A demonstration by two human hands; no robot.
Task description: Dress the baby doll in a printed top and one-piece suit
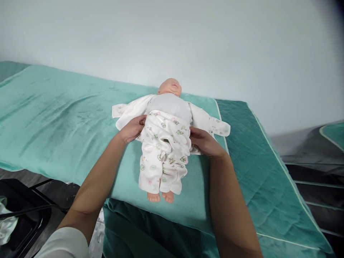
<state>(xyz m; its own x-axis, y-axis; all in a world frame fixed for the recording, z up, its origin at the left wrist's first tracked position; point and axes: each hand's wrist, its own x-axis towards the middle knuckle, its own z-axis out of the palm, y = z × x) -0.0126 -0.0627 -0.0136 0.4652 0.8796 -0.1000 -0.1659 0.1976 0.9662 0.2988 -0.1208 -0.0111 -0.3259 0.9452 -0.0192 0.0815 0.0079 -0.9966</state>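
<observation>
A baby doll [170, 87] lies on its back, head toward the wall and bare feet toward me. It wears white printed baby pants [172, 136] pulled up over its middle. Under its torso a white baby jacket [133, 108] is spread open, sleeves out to both sides, and a plain pale layer [170, 104] covers the chest. My left hand [133, 128] pinches the pants at the waist on the left, fingertips partly hidden by cloth. On the opposite side my right hand [205, 142] has its fingers closed at the pants' edge, tips tucked behind the fabric.
A light green cover [67, 118] lies over a darker quilted green mattress [268, 179] against a white wall [172, 39]. At the lower left stands a black chair [29, 215] with a crumpled plastic item on it. Another green-covered bed edge [334, 134] shows at the far right.
</observation>
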